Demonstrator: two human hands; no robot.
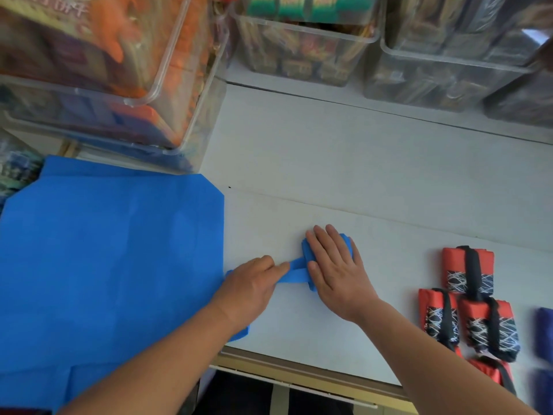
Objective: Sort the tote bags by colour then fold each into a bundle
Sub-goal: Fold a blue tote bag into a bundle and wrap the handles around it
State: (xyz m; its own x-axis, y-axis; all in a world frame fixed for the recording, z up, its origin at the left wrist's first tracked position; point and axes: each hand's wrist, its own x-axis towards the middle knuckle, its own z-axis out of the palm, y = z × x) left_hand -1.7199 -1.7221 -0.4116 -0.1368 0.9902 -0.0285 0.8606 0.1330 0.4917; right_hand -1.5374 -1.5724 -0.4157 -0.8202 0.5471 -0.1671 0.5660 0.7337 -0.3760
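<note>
Right hand: the right hand (335,271) lies flat, fingers straight and slightly spread, pressing down on a small folded bundle of bright blue fabric (347,238).
Left hand: the left hand (248,286) has its fingers curled round a flat blue fabric strap (296,275), which runs from the bundle leftward into the fist.
Blue bundle: it sits on the white tabletop (359,175), near the front and mostly hidden under the right palm; its edges show beyond the fingertips and beside the thumb.
Flat bags: a stack of flat bright blue fabric tote bags (113,259) covers the left side, its right edge touching the left wrist.
Red bundles: red fabric bundles wrapped in black straps (466,271), each with a black-and-white patterned band, are grouped at the right, well apart from both hands.
Bins: clear plastic bins (302,49) line the far side; their contents are blurred.
</note>
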